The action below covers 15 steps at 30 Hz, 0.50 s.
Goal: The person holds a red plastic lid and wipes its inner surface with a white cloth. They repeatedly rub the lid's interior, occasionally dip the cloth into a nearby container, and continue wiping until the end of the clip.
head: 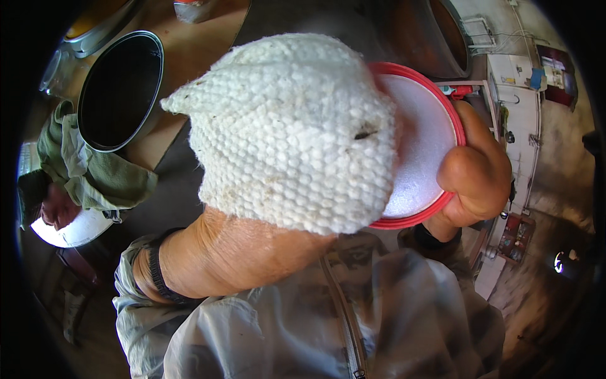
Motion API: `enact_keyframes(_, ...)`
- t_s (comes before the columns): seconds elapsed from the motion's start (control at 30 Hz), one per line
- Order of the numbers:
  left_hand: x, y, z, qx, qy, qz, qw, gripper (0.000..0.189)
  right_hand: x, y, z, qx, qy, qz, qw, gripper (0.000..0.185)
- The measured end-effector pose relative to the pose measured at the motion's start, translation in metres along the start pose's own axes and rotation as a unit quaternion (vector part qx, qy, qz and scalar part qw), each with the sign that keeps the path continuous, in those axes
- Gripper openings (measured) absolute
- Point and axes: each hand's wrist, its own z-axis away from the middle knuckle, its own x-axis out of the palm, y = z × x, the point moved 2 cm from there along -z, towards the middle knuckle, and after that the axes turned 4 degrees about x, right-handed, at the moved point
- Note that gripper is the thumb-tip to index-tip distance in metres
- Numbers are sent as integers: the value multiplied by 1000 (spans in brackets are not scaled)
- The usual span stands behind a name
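A thick white knitted cloth or mitt (293, 132) with small dark marks covers my left hand (303, 156); its fingers are hidden, and only the wrist and forearm show below the fabric. Behind and to the right of the cloth is a round lid or shallow dish with a red rim (458, 125) and a whitish, shiny face. My right hand (478, 175) grips its right edge, fingers curled over the rim. The cloth overlaps the left part of the round piece; whether they touch is hidden.
A dark oval pan or tub (120, 92) stands on a wooden tabletop (189, 52) at upper left, near a clear jar (59, 71). Green cloths (109, 177) hang over a white round container (73, 230). A large dark vessel (426, 38) is at top right, shelves beyond.
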Motion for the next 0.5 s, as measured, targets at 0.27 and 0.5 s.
enact_keyframes(0.27,7,7,-20,29,7,-41,999,39,4,2,-3,23,10,-74,997,10)
enact_keyframes(0.5,2,7,-35,60,0,-139,988,37,0,2,-9,-35,-13,-77,996,12)
